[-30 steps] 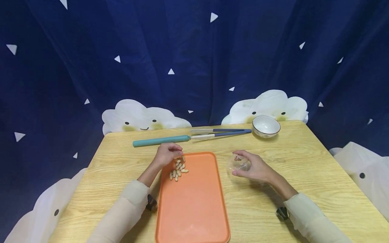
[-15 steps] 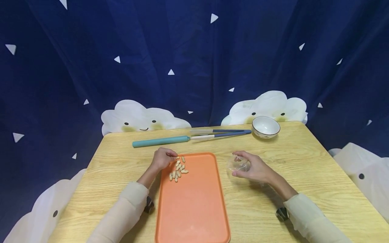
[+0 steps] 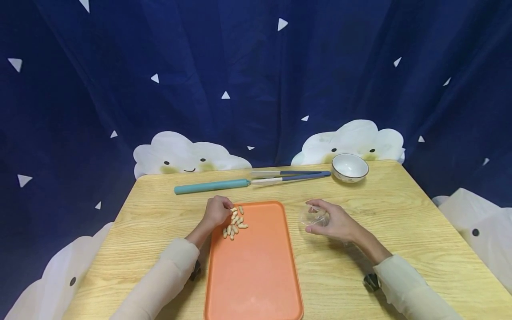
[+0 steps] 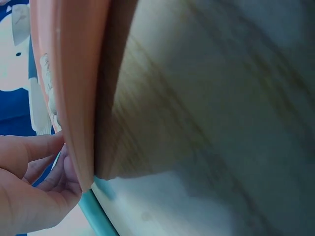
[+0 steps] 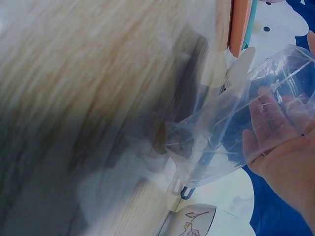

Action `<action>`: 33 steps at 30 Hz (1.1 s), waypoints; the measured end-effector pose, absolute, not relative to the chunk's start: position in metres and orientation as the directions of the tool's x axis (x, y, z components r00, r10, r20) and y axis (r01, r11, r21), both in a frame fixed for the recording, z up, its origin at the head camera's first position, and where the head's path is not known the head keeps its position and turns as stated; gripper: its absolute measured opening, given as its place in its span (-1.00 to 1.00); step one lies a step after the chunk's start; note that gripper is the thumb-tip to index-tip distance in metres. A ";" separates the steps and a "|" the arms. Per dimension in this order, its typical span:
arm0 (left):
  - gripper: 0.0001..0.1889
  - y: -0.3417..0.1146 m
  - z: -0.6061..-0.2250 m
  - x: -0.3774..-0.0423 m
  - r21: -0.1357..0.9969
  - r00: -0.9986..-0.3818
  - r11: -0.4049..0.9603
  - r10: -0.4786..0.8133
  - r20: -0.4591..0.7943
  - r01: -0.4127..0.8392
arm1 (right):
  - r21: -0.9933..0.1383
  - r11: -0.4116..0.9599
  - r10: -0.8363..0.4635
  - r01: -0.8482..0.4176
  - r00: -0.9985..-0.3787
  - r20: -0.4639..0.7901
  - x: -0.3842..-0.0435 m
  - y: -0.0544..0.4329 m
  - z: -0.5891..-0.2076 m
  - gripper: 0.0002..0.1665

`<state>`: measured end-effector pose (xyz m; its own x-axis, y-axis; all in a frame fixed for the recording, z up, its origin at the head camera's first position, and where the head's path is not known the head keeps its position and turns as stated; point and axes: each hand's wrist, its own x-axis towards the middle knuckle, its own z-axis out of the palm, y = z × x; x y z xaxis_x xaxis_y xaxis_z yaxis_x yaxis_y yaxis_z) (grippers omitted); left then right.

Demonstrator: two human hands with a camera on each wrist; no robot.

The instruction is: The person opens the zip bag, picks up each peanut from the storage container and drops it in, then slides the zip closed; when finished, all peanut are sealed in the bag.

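Observation:
An orange tray [image 3: 256, 266] lies in the middle of the wooden table [image 3: 400, 213]. A small pile of peanuts [image 3: 236, 224] sits in its far left corner. My left hand [image 3: 221, 210] is at that corner with its fingers curled and its fingertips pinching the topmost peanut. In the left wrist view the curled fingers [image 4: 34, 187] lie against the tray's rim [image 4: 74, 73]. My right hand [image 3: 334, 220] rests on the table right of the tray. It holds a clear plastic bag [image 3: 314, 216] with the mouth toward the tray. The right wrist view shows the crumpled bag [image 5: 231, 128] in my palm [image 5: 285, 152].
A teal rod [image 3: 212, 186] and blue-handled tongs [image 3: 288, 175] lie along the table's far edge. A small white bowl [image 3: 350, 166] stands at the far right, its rim also in the right wrist view [image 5: 189, 223]. A dark blue curtain hangs behind.
My left hand drew back left off the peanut pile, then returned with its fingertips at the pile's top. The right hand and the bag have not moved.

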<state>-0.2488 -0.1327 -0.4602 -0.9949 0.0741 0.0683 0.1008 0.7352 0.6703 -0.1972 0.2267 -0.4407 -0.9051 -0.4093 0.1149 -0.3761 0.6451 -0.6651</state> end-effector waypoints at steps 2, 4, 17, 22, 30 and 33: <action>-0.93 -0.132 -0.461 -0.248 0.663 -0.994 0.741 0.085 0.067 0.108 | -0.665 0.647 -0.407 -0.374 -0.906 0.114 -0.197 0.226 -0.441 -0.11; -0.94 -0.132 -0.461 -0.248 0.657 -0.993 0.745 0.100 0.061 0.116 | -0.667 0.646 -0.405 -0.372 -0.907 0.114 -0.197 0.226 -0.441 -0.12; -0.94 -0.135 -0.457 -0.248 0.690 -0.991 0.712 0.125 0.056 0.129 | -0.663 0.650 -0.402 -0.372 -0.908 0.116 -0.197 0.226 -0.441 -0.12; -0.94 -0.133 -0.447 -0.248 0.760 -0.991 0.639 0.120 0.053 0.118 | -0.663 0.649 -0.403 -0.372 -0.908 0.116 -0.197 0.225 -0.441 -0.12; -0.91 -0.108 -0.428 -0.239 0.902 -0.989 0.428 0.146 -0.001 0.062 | -0.666 0.647 -0.404 -0.372 -0.908 0.114 -0.197 0.224 -0.441 -0.12; -0.89 -0.095 -0.423 -0.235 0.933 -0.985 0.357 0.172 -0.014 0.049 | -0.661 0.650 -0.407 -0.376 -0.906 0.116 -0.197 0.224 -0.441 -0.12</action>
